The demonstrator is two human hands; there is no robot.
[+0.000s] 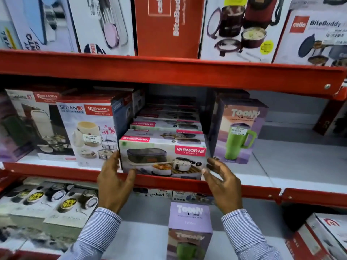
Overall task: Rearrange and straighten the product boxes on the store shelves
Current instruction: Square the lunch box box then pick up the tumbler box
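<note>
Mid-task by the look of it: left hand [114, 182] and right hand [221, 184] bracket the front Varmora box [163, 156] at its lower corners, fingers spread, touching but not clenched — it sits at the red shelf lip [169, 182], roughly square. Left of it the Sedan box [90, 134] looks angled; right of it, past the Toony tumbler box [238, 132], bare white shelf — restocking or spreading left, I'd judge.

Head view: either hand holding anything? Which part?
Both hands bracket the front Varmora box at its lower end faces: left hand on the left end, right hand by the right corner. A firm grip cannot be told.
</note>
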